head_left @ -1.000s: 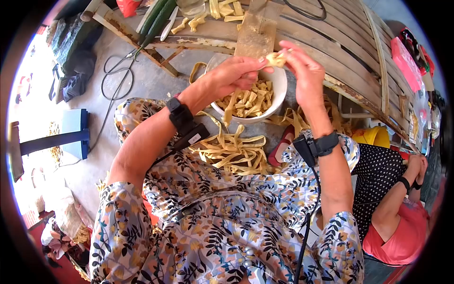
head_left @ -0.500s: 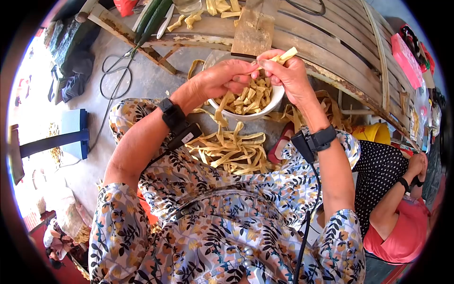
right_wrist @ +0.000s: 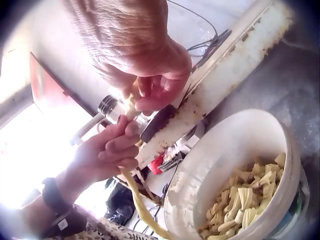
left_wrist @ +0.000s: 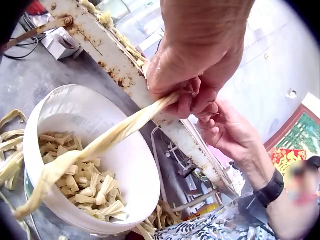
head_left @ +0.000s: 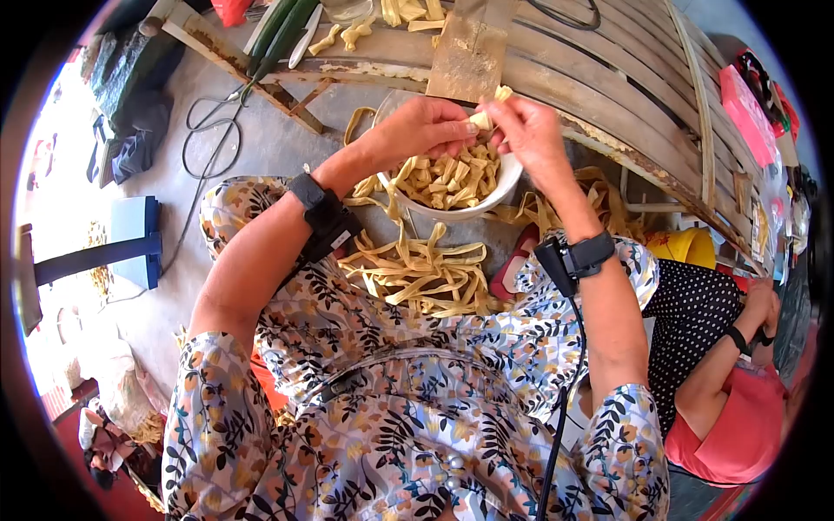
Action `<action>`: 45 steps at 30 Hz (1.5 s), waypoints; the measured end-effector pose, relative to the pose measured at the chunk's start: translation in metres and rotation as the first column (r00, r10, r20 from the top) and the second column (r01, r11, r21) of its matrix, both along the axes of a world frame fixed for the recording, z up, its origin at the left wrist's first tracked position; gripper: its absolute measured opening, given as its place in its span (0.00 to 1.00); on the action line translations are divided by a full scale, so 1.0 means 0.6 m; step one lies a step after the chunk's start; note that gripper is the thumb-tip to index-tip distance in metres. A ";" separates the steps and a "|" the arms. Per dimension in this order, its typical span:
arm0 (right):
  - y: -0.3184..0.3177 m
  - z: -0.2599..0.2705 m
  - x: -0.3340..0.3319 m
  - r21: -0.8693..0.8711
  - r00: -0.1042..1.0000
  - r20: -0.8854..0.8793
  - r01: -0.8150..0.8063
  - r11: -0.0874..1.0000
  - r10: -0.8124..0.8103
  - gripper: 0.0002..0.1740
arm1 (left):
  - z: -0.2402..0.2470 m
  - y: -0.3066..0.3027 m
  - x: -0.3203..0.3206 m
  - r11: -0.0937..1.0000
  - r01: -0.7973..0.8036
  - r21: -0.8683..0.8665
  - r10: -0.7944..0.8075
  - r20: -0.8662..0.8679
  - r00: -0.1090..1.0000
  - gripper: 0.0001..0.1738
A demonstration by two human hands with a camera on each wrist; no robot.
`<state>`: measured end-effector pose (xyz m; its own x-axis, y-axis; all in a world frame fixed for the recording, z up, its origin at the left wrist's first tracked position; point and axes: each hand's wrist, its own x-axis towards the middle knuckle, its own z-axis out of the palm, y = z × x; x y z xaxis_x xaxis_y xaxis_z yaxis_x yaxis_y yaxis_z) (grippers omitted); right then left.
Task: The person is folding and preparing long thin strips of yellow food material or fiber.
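Observation:
My left hand grips a pale yellow, flat, twisted strip, whose long tail hangs from the fingers across the bowl in the left wrist view. My right hand pinches the strip's short knotted end, close beside the left fingertips. Both hands are over the far rim of a white bowl, which holds many short knotted pieces of the same material. Part of the knot is hidden behind the fingers.
Beyond the bowl stands a slatted bench with a wooden board, cucumber-like green vegetables and more yellow pieces. Loose long strips lie on the floor near my feet. Another person sits at the right.
Both hands have come lower and nearer the bench's front edge since a second ago. Half a second ago the short end stuck out past the right fingers; now the knot shows between both hands.

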<state>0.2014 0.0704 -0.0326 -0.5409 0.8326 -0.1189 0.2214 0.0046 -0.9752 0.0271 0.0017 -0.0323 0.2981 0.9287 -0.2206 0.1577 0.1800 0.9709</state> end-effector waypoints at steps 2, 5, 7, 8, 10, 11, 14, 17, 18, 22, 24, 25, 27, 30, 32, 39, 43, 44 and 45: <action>0.023 -0.002 0.008 0.222 0.984 0.172 -0.002 0.975 -0.038 0.11 | 0.003 0.002 -0.006 0.998 0.019 -0.057 -0.019 0.002 1.000 0.16; 0.019 0.000 0.008 0.020 0.997 -0.068 0.046 0.999 -0.045 0.10 | -0.008 0.004 0.009 0.997 -0.064 0.050 0.060 0.087 0.994 0.16; 0.012 0.005 0.000 0.006 0.995 -0.088 0.037 0.999 -0.036 0.11 | 0.011 0.006 0.020 0.995 -0.096 0.033 0.095 0.037 0.995 0.15; 0.008 0.005 -0.006 0.001 0.995 -0.095 0.038 0.999 -0.038 0.12 | 0.018 0.006 0.023 0.993 -0.115 0.026 0.115 0.012 0.993 0.14; 0.005 0.011 -0.011 -0.114 0.979 -0.198 0.033 0.993 -0.055 0.12 | 0.000 0.014 0.019 0.994 -0.097 -0.045 0.105 0.232 0.967 0.14; 0.008 0.018 -0.012 -0.220 0.953 -0.293 0.019 0.975 -0.084 0.12 | -0.007 0.020 0.016 0.994 -0.079 -0.074 0.099 0.336 0.937 0.14; 0.016 0.021 -0.014 -0.459 0.875 -0.451 -0.059 0.887 -0.175 0.11 | -0.008 0.023 0.021 0.994 0.015 -0.112 0.055 0.594 0.802 0.14; 0.018 0.025 -0.016 -0.449 0.879 -0.440 -0.039 0.893 -0.183 0.10 | -0.001 0.027 0.021 0.990 0.018 -0.139 0.069 0.600 0.797 0.14; 0.016 0.026 -0.020 -0.412 0.891 -0.419 -0.017 0.911 -0.173 0.11 | 0.002 0.026 0.019 0.989 0.008 -0.146 0.077 0.570 0.818 0.14; 0.004 0.022 -0.033 -0.242 0.934 -0.318 0.083 0.967 -0.160 0.11 | 0.005 0.024 0.020 0.983 -0.176 -0.057 0.185 0.367 0.912 0.14; 0.002 0.031 -0.030 -0.312 0.903 -0.399 0.027 0.950 -0.157 0.11 | 0.005 0.025 0.023 0.986 -0.166 -0.028 0.163 0.408 0.898 0.15; 0.004 0.034 -0.029 -0.345 0.885 -0.439 -0.004 0.939 -0.157 0.11 | 0.006 0.026 0.028 0.983 -0.183 -0.016 0.174 0.392 0.903 0.15; 0.005 0.029 -0.029 -0.431 0.863 -0.463 -0.020 0.902 -0.202 0.11 | 0.009 0.022 0.039 0.977 -0.213 0.011 0.195 0.360 0.912 0.15; 0.013 0.015 -0.028 -0.483 0.855 -0.466 -0.029 0.875 -0.229 0.12 | 0.012 0.017 0.040 0.972 -0.235 0.021 0.220 0.277 0.935 0.16; 0.020 0.015 -0.025 -0.445 0.863 -0.462 -0.026 0.895 -0.205 0.13 | 0.022 0.014 0.039 0.976 -0.206 0.065 0.185 0.235 0.954 0.16; 0.022 0.034 -0.013 -0.277 0.957 -0.223 0.119 0.954 -0.184 0.13 | 0.007 0.009 -0.001 0.985 -0.146 0.096 0.126 0.191 0.973 0.13; 0.011 0.025 -0.018 -0.255 0.971 -0.238 -0.062 0.965 -0.001 0.12 | 0.012 0.008 0.002 0.984 -0.129 0.124 0.123 0.049 0.991 0.13; 0.012 0.019 -0.018 -0.254 0.963 -0.269 -0.060 0.965 -0.011 0.11 | 0.015 0.008 0.003 0.985 -0.109 0.131 0.109 0.013 0.994 0.13; 0.014 0.017 -0.018 -0.251 0.954 -0.300 -0.057 0.966 -0.021 0.11 | 0.015 0.010 0.001 0.988 -0.113 0.108 0.108 0.056 0.993 0.12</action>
<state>0.1908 0.0788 -0.0225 -0.5987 0.7857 -0.1556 -0.0774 -0.2502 -0.9651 0.0279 0.0075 -0.0231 0.2002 0.9745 -0.1016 0.0939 0.0842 0.9920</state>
